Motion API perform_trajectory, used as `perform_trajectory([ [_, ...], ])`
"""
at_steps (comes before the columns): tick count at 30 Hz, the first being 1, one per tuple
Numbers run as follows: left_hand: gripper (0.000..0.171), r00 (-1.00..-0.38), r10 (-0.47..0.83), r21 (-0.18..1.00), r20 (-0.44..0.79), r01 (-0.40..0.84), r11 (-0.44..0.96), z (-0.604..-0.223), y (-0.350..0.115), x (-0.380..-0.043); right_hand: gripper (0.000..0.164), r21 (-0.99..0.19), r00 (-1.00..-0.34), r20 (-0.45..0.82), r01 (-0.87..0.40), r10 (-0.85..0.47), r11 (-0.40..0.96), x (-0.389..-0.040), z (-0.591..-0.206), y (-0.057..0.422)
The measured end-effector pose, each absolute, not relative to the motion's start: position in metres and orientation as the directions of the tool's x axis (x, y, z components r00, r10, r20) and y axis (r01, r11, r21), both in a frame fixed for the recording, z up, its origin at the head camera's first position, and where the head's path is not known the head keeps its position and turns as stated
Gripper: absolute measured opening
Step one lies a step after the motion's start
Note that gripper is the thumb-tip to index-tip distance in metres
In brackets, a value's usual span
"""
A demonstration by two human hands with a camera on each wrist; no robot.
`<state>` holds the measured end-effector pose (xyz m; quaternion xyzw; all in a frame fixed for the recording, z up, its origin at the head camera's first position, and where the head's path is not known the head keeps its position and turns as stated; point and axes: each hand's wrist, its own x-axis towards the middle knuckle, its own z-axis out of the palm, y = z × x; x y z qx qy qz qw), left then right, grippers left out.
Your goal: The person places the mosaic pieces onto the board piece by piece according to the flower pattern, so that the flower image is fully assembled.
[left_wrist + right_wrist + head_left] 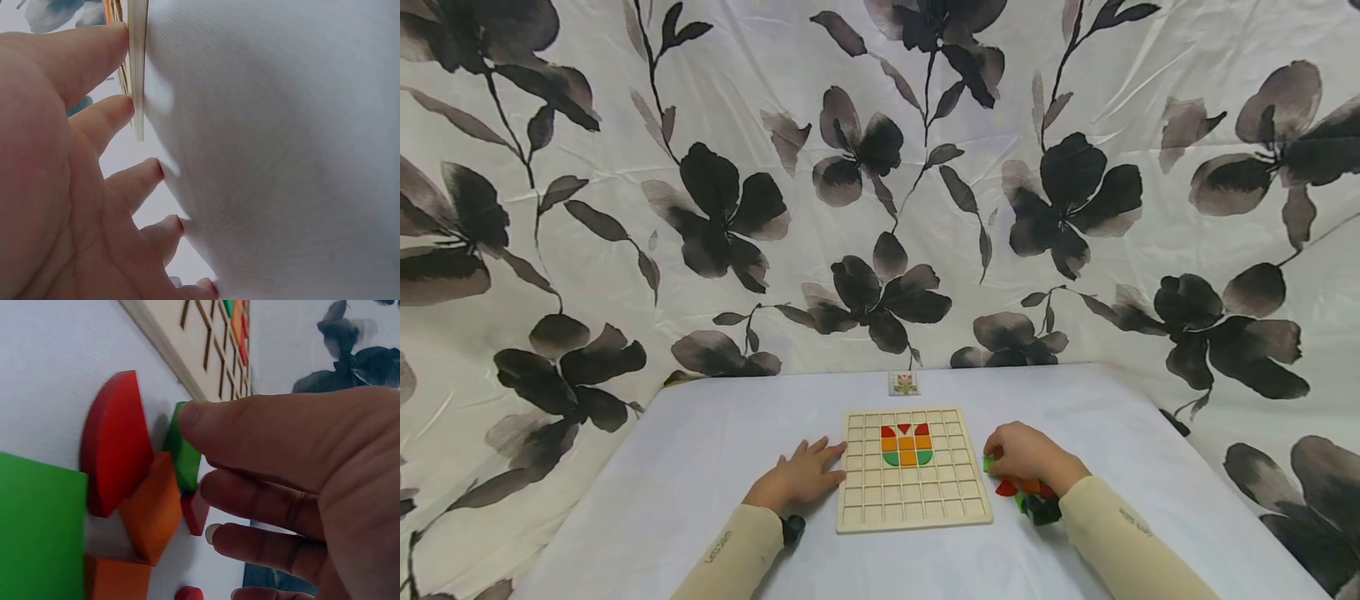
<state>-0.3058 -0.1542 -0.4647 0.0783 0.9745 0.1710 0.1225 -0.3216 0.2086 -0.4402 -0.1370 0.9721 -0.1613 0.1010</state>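
Note:
My left hand point(801, 477) lies spread beside a pale wooden grid board point(857, 508). In the left wrist view its thumb and a finger touch the board's edge point(139, 81), while the other fingertips rest on the white cloth. Right of the board, my right hand point(1026, 454) pinches a green block point(183, 453) between thumb and forefinger, low over a small pile. Around that block lie a red quarter-round block point(119, 444), an orange block point(153, 512) and a larger-looking green block point(40, 525). Part of the pinched block is hidden by the thumb.
On the board sits a pattern of red, orange point(907, 444) and green pieces. A small picture card point(903, 383) lies beyond it at the table's back. Flower-printed cloth point(880, 208) hangs behind the white table point(700, 450).

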Motion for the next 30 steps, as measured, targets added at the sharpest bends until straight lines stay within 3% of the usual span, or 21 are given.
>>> perform_trajectory([
  [15,0.058,-0.961,0.194,0.360,-0.196,0.113,0.926,-0.468,-0.154,-0.306,0.016,-0.298,-0.954,-0.081,-0.252,-0.288,0.921,-0.321,-0.443,0.203],
  [30,0.058,-0.962,0.197,0.351,-0.187,0.122,0.929,-0.469,-0.155,-0.306,0.022,-0.354,-0.910,0.028,-0.396,-0.413,0.847,-0.317,-0.439,0.160],
])
